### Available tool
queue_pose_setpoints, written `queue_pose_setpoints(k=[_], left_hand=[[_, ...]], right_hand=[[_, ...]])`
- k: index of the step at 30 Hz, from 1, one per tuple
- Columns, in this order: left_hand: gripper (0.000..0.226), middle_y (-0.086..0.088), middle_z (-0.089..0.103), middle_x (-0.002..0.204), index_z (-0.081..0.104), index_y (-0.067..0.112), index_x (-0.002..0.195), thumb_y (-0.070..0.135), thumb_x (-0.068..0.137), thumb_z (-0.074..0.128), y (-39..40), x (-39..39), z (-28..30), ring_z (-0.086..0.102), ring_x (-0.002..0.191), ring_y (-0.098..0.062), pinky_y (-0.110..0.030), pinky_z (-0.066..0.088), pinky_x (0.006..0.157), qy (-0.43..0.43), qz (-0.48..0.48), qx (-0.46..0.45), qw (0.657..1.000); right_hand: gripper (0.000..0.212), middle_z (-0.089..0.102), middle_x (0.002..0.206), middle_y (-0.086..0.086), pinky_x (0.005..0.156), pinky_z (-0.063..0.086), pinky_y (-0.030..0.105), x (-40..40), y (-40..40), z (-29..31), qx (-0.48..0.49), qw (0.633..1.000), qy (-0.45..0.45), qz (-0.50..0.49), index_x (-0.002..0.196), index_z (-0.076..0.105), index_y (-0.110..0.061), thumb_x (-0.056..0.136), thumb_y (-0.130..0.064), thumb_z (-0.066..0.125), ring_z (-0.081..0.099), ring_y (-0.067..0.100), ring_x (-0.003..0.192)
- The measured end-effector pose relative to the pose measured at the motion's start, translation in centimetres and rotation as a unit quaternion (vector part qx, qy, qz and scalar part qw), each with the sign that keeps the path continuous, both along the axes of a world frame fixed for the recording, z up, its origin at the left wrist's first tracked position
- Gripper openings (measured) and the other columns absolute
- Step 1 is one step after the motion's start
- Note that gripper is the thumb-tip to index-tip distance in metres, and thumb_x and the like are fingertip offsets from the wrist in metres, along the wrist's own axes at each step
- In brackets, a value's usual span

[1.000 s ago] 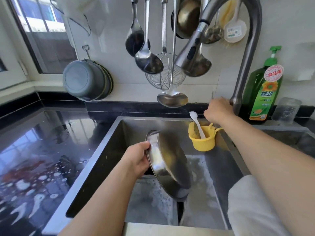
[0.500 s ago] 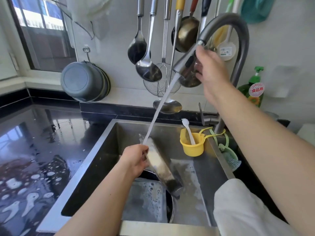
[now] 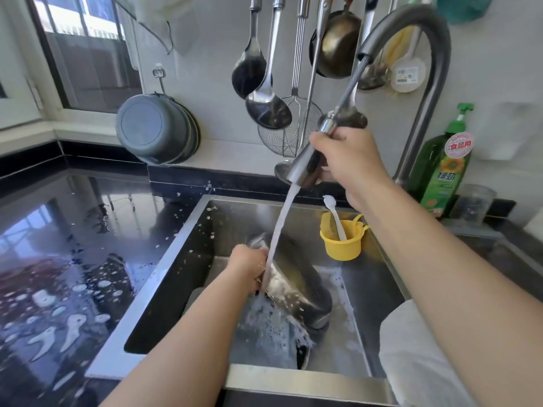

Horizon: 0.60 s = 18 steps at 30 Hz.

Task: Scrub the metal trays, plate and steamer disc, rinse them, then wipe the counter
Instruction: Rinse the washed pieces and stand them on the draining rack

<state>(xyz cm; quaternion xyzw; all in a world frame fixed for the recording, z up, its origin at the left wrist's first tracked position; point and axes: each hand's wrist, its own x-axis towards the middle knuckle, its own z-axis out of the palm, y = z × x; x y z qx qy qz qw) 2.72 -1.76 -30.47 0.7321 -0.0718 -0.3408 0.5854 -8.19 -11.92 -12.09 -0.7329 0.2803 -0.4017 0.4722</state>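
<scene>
Step in hand: rinsing. At frame centre, the left hand (image 3: 249, 267) grips the upper rim of a metal plate (image 3: 296, 284), held tilted on edge inside the sink (image 3: 379, 292). Upper right of centre, the right hand (image 3: 349, 160) is closed around the pulled-out spray head (image 3: 305, 165); its stream (image 3: 280, 230) strikes the plate beside the left fingers. Next move probably requires turning the plate so the water reaches the soapy remainder.

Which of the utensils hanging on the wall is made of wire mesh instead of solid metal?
The wire skimmer, hanging behind the big shiny ladle. Its round basket is see-through mesh; the ladles and spoons beside it have solid bowls.
</scene>
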Motion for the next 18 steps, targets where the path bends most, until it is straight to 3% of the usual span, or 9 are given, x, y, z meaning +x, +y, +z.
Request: queue_pose_setpoints(k=[2,6,8,10,14,16,18], left_hand=[[0.028,-0.010,0.063,0.088,0.053,0.000,0.108,0.027,0.105,0.059,0.2,-0.4,0.1,0.063,0.074,-0.023,-0.025,0.053,0.058,-0.096,-0.016,0.057,0.994],[0.032,-0.010,0.067,0.094,0.050,0.011,0.109,0.042,0.104,0.056,0.3,-0.5,0.1,0.068,0.079,-0.025,-0.032,0.056,0.063,-0.165,-0.005,0.075,0.983],[0.033,-0.015,0.069,0.109,0.056,0.006,0.116,0.037,0.105,0.054,0.1,-0.3,0.1,0.067,0.095,-0.032,-0.035,0.056,0.080,-0.167,-0.002,0.090,0.982],[0.030,-0.020,0.068,0.112,0.060,-0.003,0.120,0.023,0.106,0.051,0.0,-0.2,0.1,0.066,0.099,-0.036,-0.038,0.054,0.079,-0.152,0.000,0.099,0.983],[0.031,-0.020,0.068,0.111,0.060,-0.008,0.129,0.008,0.104,0.050,-0.5,0.5,-0.5,0.066,0.092,-0.033,-0.049,0.062,0.086,-0.090,-0.024,0.063,0.994],[0.032,-0.015,0.066,0.098,0.062,-0.004,0.130,0.003,0.102,0.050,-0.7,0.4,-0.4,0.064,0.082,-0.030,-0.047,0.063,0.081,-0.057,-0.037,0.030,0.997],[0.030,-0.013,0.066,0.084,0.070,-0.002,0.117,-0.004,0.099,0.046,-0.8,0.4,-0.6,0.062,0.072,-0.028,-0.041,0.058,0.072,-0.030,-0.024,0.018,0.999]], right_hand=[[0.016,0.075,0.090,0.011,0.069,0.064,0.050,0.4,0.5,-0.4,0.026,0.999,-0.013,0.021,0.090,0.072,-0.010,0.091,-0.026,0.068,0.076,0.027,0.085],[0.012,0.074,0.096,0.012,0.066,0.064,0.045,1.4,0.9,-0.3,0.040,0.999,-0.016,0.031,0.098,0.068,-0.007,0.095,-0.018,0.067,0.076,0.024,0.086],[0.013,0.073,0.097,0.011,0.068,0.065,0.046,2.0,0.5,-0.5,0.026,0.999,-0.004,0.018,0.099,0.066,-0.009,0.093,-0.020,0.068,0.075,0.025,0.088],[0.014,0.072,0.097,0.010,0.069,0.064,0.047,2.3,0.0,-0.8,0.006,1.000,0.013,0.000,0.098,0.064,-0.012,0.091,-0.023,0.069,0.074,0.027,0.088],[0.018,0.071,0.095,0.007,0.072,0.064,0.047,2.0,-0.8,-0.9,-0.042,0.996,0.065,-0.036,0.097,0.064,-0.017,0.084,-0.028,0.070,0.072,0.027,0.086],[0.021,0.071,0.096,0.008,0.070,0.064,0.046,1.8,-1.2,-0.9,-0.051,0.994,0.087,-0.039,0.098,0.064,-0.016,0.084,-0.029,0.071,0.072,0.028,0.085],[0.021,0.071,0.097,0.009,0.067,0.064,0.046,1.9,-1.5,-0.9,-0.051,0.994,0.092,-0.036,0.100,0.063,-0.014,0.086,-0.027,0.072,0.072,0.029,0.085]])
